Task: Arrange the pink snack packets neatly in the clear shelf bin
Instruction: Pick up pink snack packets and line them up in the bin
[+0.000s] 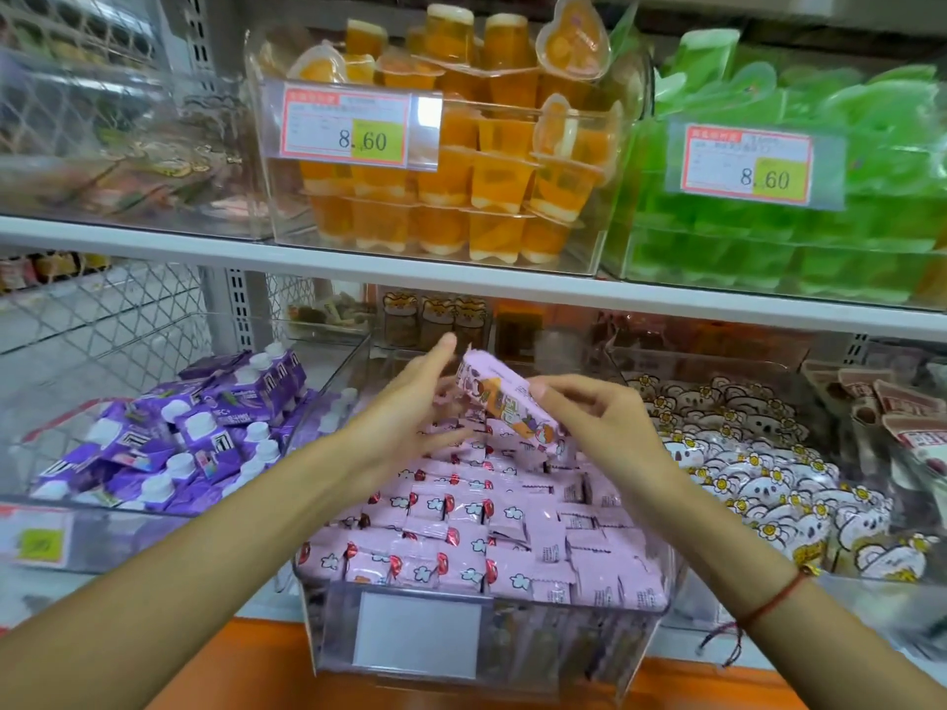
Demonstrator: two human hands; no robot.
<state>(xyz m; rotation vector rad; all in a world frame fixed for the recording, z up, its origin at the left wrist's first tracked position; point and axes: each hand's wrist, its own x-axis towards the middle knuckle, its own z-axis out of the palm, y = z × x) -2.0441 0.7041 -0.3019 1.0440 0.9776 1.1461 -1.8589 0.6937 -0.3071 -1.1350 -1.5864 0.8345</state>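
At centre frame, above the rear of the clear shelf bin, a pink snack packet is held in the air. Its long axis runs diagonally from upper left to lower right. The right hand pinches the lower-right end of the packet between curled fingers and thumb. The left hand is spread, with straight fingers alongside the upper-left end; whether they touch the packet cannot be determined. The packet lies between the two hands, nearer the right-hand grip, and directly over the stacked pink packets that fill the bin nearly to its rim. Judged from this layout, the coming move turns on bringing the diagonal axis into line with the rows below before lowering; the rows near the front lie fairly flat, while the rear pile under the hands looks looser. The shelf board above limits headroom. At lower left of the frame, a bin of purple spouted pouches stands beside the target bin; at right, white flower-printed packets sit just beside it. Orange jelly cups and green jelly cups occupy the upper shelf, well apart from the work.
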